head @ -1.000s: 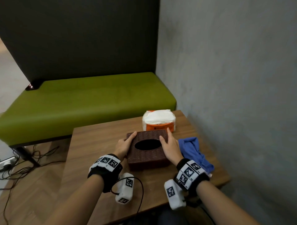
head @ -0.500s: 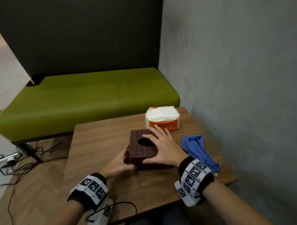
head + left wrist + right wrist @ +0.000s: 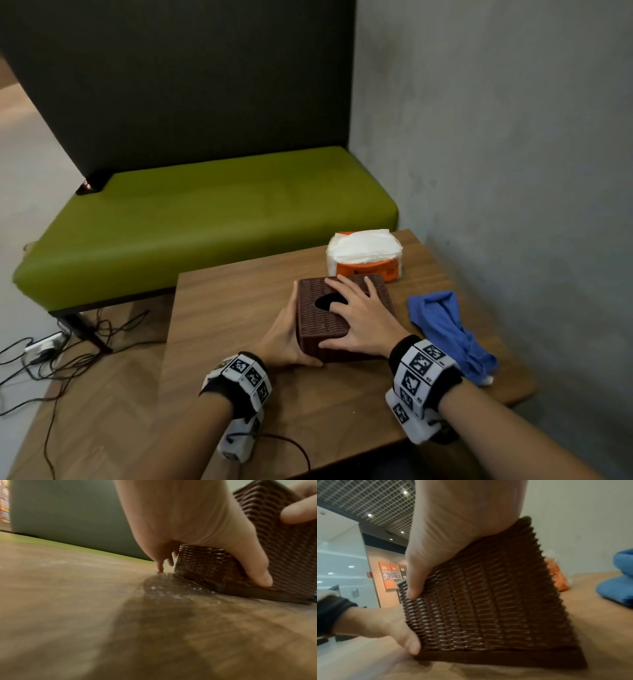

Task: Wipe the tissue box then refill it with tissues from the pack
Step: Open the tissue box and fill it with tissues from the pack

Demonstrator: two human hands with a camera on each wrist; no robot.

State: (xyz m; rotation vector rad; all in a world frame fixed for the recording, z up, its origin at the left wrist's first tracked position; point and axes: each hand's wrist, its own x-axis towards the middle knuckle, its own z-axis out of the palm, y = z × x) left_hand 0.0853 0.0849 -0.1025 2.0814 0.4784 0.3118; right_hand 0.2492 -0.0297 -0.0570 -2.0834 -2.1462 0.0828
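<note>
A brown woven tissue box (image 3: 318,325) with an oval top opening stands on the wooden table (image 3: 233,308). My left hand (image 3: 286,337) grips its near left corner: the fingers run along the left side and the thumb (image 3: 257,574) presses low on the near face by the base rim. My right hand (image 3: 359,318) lies over the top with fingers spread. Its thumb (image 3: 414,582) hooks down over the near top edge. Behind the box sits the orange and white tissue pack (image 3: 364,253), with white tissues showing on top.
A crumpled blue cloth (image 3: 448,329) lies on the table right of the box, near the grey wall (image 3: 513,171). A green bench (image 3: 205,219) runs behind the table. Cables and a power strip (image 3: 44,347) lie on the floor at the left.
My right hand moved from the box's right edge onto its top. My left hand slid from the upper left edge down to the near left corner.
</note>
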